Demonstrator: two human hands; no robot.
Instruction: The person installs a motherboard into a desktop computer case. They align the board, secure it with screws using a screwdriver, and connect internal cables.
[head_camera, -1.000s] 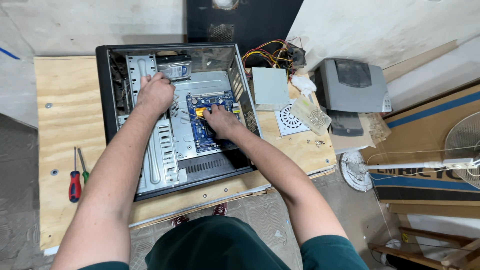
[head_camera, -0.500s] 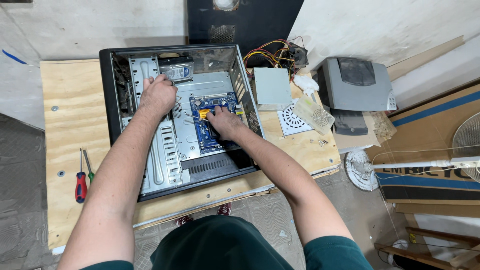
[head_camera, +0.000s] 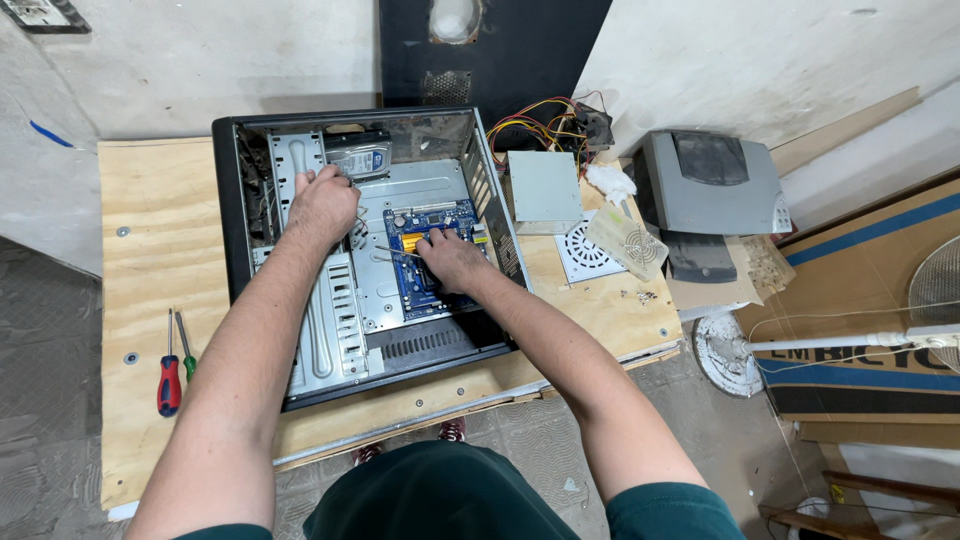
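Blue rectangular circuit board (head_camera: 432, 258) lies flat on the grey metal floor of an open black desktop computer case (head_camera: 228, 210), which rests on its side on a pale plywood tabletop (head_camera: 150, 200) so that its interior faces up toward the worker. All places below are given relative to the case, left to right.

Left of the case, well apart from it: two screwdrivers lie side by side on the plywood, one with a red-and-black handle (head_camera: 169, 372), one slimmer with a green handle (head_camera: 187, 352), both within arm's reach.

Inside the case, upper left: the left hand (head_camera: 322, 203) rests palm-down with fingers loosely curled by a silver hard drive (head_camera: 360, 158); whether it grips anything cannot be told, and it appears to brace the case.

Inside the case, centre: the right hand (head_camera: 452, 260) lies on the board, fingers pressed together around a thin metal tool (head_camera: 396, 251) whose tip points left.

Right of the case: one grey boxed power supply (head_camera: 544, 186) with one bundle of coloured wires (head_camera: 545, 122), one white vented square panel (head_camera: 585, 250), one grey printer (head_camera: 710, 190).

Count: two hands, two screwdrivers, one board, one drive.
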